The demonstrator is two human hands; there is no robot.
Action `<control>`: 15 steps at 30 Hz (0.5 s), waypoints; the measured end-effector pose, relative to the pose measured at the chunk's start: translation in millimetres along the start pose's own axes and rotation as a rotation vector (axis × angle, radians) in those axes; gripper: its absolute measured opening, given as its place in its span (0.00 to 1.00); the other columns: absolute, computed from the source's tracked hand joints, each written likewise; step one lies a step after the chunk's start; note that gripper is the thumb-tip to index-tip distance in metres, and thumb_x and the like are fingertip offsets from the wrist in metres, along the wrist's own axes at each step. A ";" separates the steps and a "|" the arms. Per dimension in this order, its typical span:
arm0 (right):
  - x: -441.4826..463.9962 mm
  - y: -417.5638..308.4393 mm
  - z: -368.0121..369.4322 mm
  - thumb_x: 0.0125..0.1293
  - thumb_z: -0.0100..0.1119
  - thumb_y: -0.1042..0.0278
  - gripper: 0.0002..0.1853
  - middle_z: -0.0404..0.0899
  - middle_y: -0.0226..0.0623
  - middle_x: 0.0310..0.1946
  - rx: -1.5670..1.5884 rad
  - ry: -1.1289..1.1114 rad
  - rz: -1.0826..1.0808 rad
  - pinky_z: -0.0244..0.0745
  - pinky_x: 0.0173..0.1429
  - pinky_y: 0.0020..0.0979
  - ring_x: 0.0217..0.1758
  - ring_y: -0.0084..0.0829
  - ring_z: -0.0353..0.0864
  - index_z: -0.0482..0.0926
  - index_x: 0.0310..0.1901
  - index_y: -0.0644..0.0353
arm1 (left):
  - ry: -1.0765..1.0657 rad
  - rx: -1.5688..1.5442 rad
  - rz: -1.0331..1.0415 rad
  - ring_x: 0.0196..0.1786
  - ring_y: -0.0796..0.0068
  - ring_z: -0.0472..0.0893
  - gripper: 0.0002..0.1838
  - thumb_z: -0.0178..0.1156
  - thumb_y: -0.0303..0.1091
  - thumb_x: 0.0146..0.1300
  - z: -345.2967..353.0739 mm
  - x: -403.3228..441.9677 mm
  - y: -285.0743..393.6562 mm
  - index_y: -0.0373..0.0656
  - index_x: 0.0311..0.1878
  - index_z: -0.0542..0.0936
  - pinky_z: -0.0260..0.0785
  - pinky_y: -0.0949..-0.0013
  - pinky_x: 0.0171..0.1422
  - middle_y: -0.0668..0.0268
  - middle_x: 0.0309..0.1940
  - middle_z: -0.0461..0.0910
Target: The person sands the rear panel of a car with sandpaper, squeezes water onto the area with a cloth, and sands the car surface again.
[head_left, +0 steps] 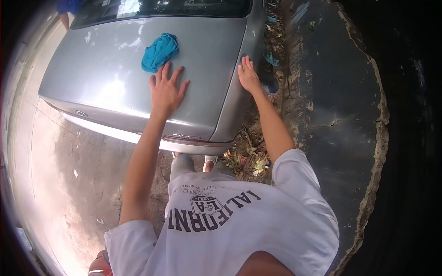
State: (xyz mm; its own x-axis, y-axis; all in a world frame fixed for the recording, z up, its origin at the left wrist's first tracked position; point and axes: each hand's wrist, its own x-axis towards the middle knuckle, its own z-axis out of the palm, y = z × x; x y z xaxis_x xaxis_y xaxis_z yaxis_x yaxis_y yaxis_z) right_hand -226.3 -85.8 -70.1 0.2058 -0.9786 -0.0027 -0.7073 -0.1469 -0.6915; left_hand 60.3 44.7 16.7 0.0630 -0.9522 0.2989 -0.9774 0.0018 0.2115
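A crumpled blue cloth [159, 52] lies on the silver trunk lid of a car [207, 60]. Just below the cloth is my left hand [166, 89], its fingers spread over the lid and its fingertips close to the cloth's lower edge. It holds nothing. My right hand [249, 76] is at the car's right rear edge, fingers stretched out and fairly close together, with nothing in it. Whether its palm presses on the bodywork I cannot tell.
The rear window [161, 8] is at the top. Along the right runs a dark, cracked wall [340, 124], with leaves and litter [251, 158] on the ground beside the car. Part of another person in blue [67, 7] shows at the upper left.
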 end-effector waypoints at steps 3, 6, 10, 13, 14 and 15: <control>-118.6 -73.2 16.8 0.74 0.54 0.59 0.34 0.48 0.35 0.83 -0.105 0.045 -0.142 0.46 0.79 0.66 0.86 0.45 0.43 0.58 0.79 0.53 | 0.032 0.017 0.012 0.78 0.55 0.60 0.25 0.56 0.53 0.71 1.3 11.1 0.2 0.58 0.67 0.75 0.50 0.41 0.77 0.55 0.74 0.65; -233.7 -81.8 34.6 0.69 0.59 0.65 0.36 0.51 0.33 0.82 0.039 0.027 -0.242 0.43 0.80 0.65 0.85 0.43 0.47 0.61 0.77 0.54 | 0.004 0.050 0.006 0.77 0.55 0.61 0.25 0.56 0.54 0.71 -2.0 8.4 2.3 0.59 0.68 0.75 0.51 0.42 0.77 0.56 0.74 0.66; -271.5 50.7 21.8 0.74 0.53 0.64 0.25 0.65 0.36 0.76 -0.178 -0.128 0.097 0.51 0.80 0.57 0.79 0.40 0.61 0.71 0.72 0.54 | 0.012 0.078 0.071 0.76 0.57 0.64 0.25 0.56 0.55 0.71 7.4 9.2 -9.8 0.61 0.68 0.75 0.54 0.44 0.75 0.58 0.72 0.68; -332.1 185.9 -21.2 0.80 0.46 0.59 0.23 0.71 0.43 0.72 0.087 0.252 0.536 0.67 0.73 0.44 0.72 0.51 0.71 0.71 0.72 0.54 | 0.102 0.053 0.198 0.60 0.55 0.79 0.28 0.67 0.47 0.65 -22.9 47.4 -40.6 0.62 0.68 0.74 0.72 0.53 0.60 0.62 0.58 0.77; -353.5 175.6 -58.8 0.80 0.45 0.56 0.25 0.73 0.47 0.69 0.132 0.326 0.812 0.70 0.70 0.48 0.69 0.53 0.73 0.70 0.72 0.56 | 0.116 0.110 0.145 0.59 0.53 0.79 0.29 0.67 0.49 0.65 -38.2 66.4 -46.6 0.61 0.68 0.73 0.74 0.51 0.58 0.59 0.58 0.76; -385.2 213.0 -66.0 0.79 0.44 0.53 0.26 0.76 0.50 0.66 0.050 0.391 0.931 0.72 0.66 0.50 0.66 0.56 0.75 0.71 0.71 0.59 | 0.141 0.087 0.105 0.59 0.50 0.79 0.31 0.67 0.53 0.64 -46.9 87.3 -57.4 0.60 0.69 0.73 0.73 0.50 0.60 0.56 0.60 0.75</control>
State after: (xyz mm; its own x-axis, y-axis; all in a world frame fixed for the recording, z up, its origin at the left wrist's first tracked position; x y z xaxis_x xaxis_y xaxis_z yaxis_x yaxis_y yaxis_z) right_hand -500.9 250.3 -168.7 -0.6558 -0.6811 -0.3258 -0.4429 0.6965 -0.5646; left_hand 131.4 -24.2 74.3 -0.0188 -0.8961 0.4434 -0.9934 0.0669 0.0930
